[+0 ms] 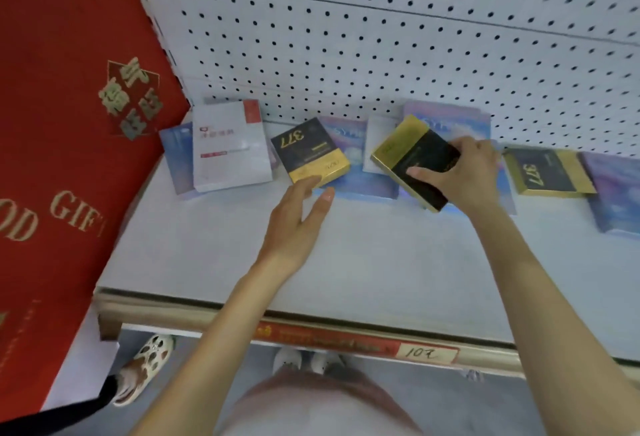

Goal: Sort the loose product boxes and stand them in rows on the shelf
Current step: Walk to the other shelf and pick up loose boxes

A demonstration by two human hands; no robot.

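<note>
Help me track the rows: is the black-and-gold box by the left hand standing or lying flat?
Lying flat. The black-and-gold box shows its 377 face upward, its near edge at the left hand.

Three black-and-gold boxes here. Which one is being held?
The middle black-and-gold box, gripped by the right hand and tilted. The left 377 box and right 377 box lie flat, ungripped.

Along the shelf's point(346, 255) back edge, against the pegboard point(381, 55), boxes lie in a ragged line: a flat box point(228, 155) atop another at the back left corner, a smaller box point(308, 151) right of it, a tilted box point(412, 155) mid-shelf, a fourth box point(547, 172) farther right.
</note>
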